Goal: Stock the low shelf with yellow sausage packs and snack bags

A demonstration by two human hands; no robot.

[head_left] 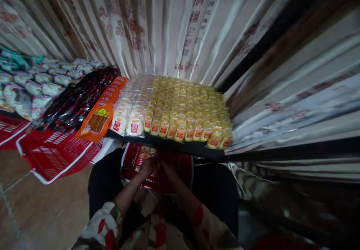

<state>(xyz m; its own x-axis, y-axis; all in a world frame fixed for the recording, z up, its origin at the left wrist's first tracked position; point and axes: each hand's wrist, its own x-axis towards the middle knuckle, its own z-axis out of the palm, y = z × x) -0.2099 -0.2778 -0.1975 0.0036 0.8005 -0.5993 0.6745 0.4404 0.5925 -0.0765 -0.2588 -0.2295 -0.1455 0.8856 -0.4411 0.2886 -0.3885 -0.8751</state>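
Red plastic, perforated, makes up the basket (184, 176) directly beneath and around the fingers. It sits between the dark-clad legs (104, 182), just below the shelf edge (168, 143); this position probably keeps it steady and leaves both arms free. What bears its weight cannot be confirmed.

The left hand (148, 166) and right hand (167, 168) meet over the basket, fingertips close together and directed inward. Such a posture suggests fine two-handed handling of something small. Shadow hides the fingertips: whether they are closed on an item or bare cannot be told, for either hand.

Small packets (146, 151) lie in the basket, just beyond and to the left of the left fingers, within easy reach.

Ahead of the fingers, yellow-wrapped packets (185, 111) stand in close rows, red labels facing the person, presumably for legibility and economy of space. White round packets (133, 109) adjoin them, forward and left of the fingers; an orange pouch (101, 109) comes next. Well left of the fingers, another red basket (62, 154) is noted. A printed curtain (168, 28) hangs behind the rows, apparently as backing.
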